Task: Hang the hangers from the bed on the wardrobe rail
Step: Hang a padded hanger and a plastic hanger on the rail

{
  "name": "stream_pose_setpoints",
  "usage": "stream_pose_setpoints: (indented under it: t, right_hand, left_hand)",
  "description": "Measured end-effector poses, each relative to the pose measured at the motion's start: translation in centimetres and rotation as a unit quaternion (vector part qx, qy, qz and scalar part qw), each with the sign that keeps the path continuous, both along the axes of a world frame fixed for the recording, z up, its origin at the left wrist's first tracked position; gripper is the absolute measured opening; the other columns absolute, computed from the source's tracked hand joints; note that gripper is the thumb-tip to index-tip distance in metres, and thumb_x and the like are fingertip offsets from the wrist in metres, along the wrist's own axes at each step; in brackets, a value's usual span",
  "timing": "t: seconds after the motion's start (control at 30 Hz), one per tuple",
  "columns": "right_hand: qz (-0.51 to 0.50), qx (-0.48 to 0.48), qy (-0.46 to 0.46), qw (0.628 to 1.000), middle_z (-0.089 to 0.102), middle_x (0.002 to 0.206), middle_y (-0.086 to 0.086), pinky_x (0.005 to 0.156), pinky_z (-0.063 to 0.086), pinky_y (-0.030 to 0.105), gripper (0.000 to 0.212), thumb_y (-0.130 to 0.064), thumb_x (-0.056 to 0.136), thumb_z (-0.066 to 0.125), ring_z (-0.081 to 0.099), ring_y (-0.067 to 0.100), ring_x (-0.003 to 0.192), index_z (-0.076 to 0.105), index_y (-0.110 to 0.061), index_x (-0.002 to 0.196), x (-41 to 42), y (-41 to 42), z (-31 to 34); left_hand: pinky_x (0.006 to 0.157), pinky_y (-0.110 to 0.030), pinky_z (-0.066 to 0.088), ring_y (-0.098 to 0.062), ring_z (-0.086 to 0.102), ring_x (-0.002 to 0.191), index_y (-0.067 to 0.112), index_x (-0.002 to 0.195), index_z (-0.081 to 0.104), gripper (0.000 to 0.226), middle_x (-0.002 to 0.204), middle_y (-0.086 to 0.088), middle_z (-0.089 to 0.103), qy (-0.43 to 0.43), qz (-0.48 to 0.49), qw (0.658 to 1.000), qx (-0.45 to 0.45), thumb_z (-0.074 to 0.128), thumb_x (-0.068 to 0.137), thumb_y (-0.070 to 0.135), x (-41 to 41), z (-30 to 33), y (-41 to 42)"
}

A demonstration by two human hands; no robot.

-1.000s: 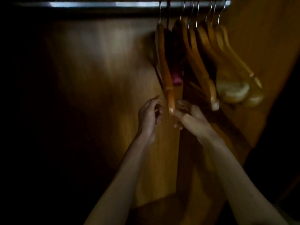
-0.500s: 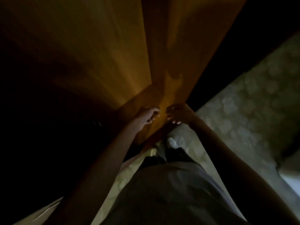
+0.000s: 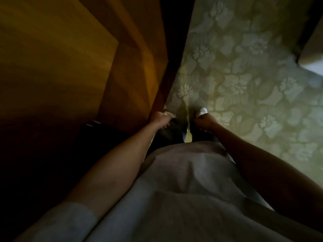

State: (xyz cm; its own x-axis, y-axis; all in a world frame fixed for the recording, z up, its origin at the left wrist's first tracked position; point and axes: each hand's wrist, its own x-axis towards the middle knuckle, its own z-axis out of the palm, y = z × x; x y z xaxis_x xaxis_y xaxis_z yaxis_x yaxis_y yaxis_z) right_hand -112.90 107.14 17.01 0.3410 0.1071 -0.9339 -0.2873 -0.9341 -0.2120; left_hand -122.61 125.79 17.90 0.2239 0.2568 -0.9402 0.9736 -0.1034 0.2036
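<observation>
Wood-grain wardrobe, floral carpet; left hand, right hand hang loosely curled, empty.

floor: floral carpet | on it: white shoe | wardrobe standing along left edge

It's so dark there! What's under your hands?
Below the right hand a white shoe stands on the flowered carpet; the left hand covers most of the other shoe.

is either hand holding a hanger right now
No, the left hand and the right hand both hang loosely curled and empty over the carpet.
</observation>
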Motion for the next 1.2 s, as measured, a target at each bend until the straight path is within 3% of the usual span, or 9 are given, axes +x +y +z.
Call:
stream_pose_setpoints:
  t: [0.1,0.17,0.3,0.47,0.63,0.8,0.9,1.03,1.2]
  right_hand:
    - [-0.064,-0.001,0.000,0.998,0.070,0.084,0.014,0.058,0.052,0.029,0.027,-0.029,0.092,0.069,0.065,0.020,0.068,0.073,-0.002,0.090,-0.2,-3.5,-0.8]
    - [-0.123,-0.011,-0.020,0.992,0.073,0.087,0.014,0.067,0.057,0.036,0.037,-0.041,0.085,0.074,0.071,0.027,0.081,0.075,-0.005,0.092,-0.4,-6.4,-1.3]
    - [-0.226,-0.039,-0.040,0.972,0.073,0.092,0.012,0.067,0.051,0.031,0.032,-0.036,0.086,0.067,0.070,0.027,0.087,0.076,-0.008,0.097,-1.0,-13.0,-0.7]
    - [-0.374,-0.067,-0.037,0.924,0.074,0.092,0.015,0.071,0.052,0.033,0.025,-0.024,0.085,0.059,0.068,0.032,0.087,0.077,-0.006,0.087,-3.8,-23.7,0.1]
    - [-0.553,-0.097,-0.049,0.826,0.077,0.090,0.014,0.074,0.051,0.032,0.027,-0.020,0.088,0.058,0.067,0.028,0.084,0.080,-0.005,0.084,-9.6,-33.1,-0.1]
    - [-0.691,-0.102,-0.035,0.715,0.078,0.090,0.012,0.086,0.058,0.039,0.025,-0.024,0.090,0.060,0.071,0.028,0.088,0.077,-0.009,0.081,-16.1,-37.8,-1.2]
    - [-0.751,-0.081,-0.024,0.655,0.077,0.087,0.012,0.079,0.058,0.038,0.024,-0.023,0.092,0.060,0.066,0.022,0.073,0.076,-0.005,0.087,-18.5,-38.4,-1.9]
    - [-0.787,-0.034,-0.005,0.615,0.072,0.078,0.007,0.063,0.050,0.031,0.024,-0.022,0.096,0.061,0.061,0.018,0.066,0.072,-0.002,0.099,-18.7,-38.5,-2.1]
    - [-0.790,-0.008,-0.036,0.612,0.072,0.084,0.008,0.061,0.051,0.029,0.021,-0.019,0.098,0.058,0.062,0.018,0.068,0.071,-0.003,0.098,-13.5,-43.3,-1.8]
  left_hand:
    - [0.071,-0.037,0.058,-0.029,0.068,0.075,0.017,0.067,0.061,0.030,0.078,-0.013,0.072,-0.013,-0.051,0.998,0.044,0.058,0.096,0.019,0.5,-2.0,-1.0]
    - [0.085,-0.044,0.059,-0.031,0.070,0.083,0.018,0.067,0.063,0.029,0.084,-0.013,0.074,-0.014,-0.085,0.995,0.057,0.057,0.095,0.017,1.3,-3.4,-1.8]
    - [0.079,-0.038,0.057,-0.027,0.066,0.075,0.013,0.069,0.067,0.028,0.083,-0.015,0.075,-0.027,-0.168,0.984,0.056,0.057,0.095,0.015,6.0,-2.1,-6.4]
    - [0.061,-0.025,0.046,-0.018,0.059,0.060,0.012,0.074,0.070,0.026,0.071,-0.007,0.071,-0.051,-0.294,0.954,0.034,0.057,0.095,0.017,12.2,-1.5,-16.5]
    - [0.059,-0.025,0.047,-0.014,0.058,0.054,0.014,0.076,0.070,0.024,0.068,-0.003,0.072,-0.077,-0.441,0.894,0.013,0.056,0.095,0.016,16.8,-1.4,-28.3]
    - [0.051,-0.020,0.042,-0.006,0.055,0.042,0.018,0.069,0.067,0.027,0.067,-0.001,0.070,-0.120,-0.610,0.783,0.005,0.056,0.094,0.015,18.6,-0.5,-40.5]
    - [0.041,-0.016,0.040,-0.001,0.053,0.037,0.016,0.079,0.070,0.021,0.067,-0.001,0.069,-0.126,-0.677,0.725,-0.008,0.057,0.094,0.013,18.6,0.0,-45.4]
    - [0.050,-0.022,0.043,-0.012,0.059,0.054,0.013,0.091,0.073,0.018,0.075,-0.003,0.073,-0.114,-0.722,0.682,-0.008,0.057,0.097,0.016,19.9,0.4,-49.2]
    - [0.065,-0.025,0.047,-0.017,0.064,0.070,0.007,0.084,0.078,0.024,0.078,-0.007,0.074,-0.096,-0.729,0.677,0.037,0.059,0.094,0.015,23.6,-0.2,-50.7]
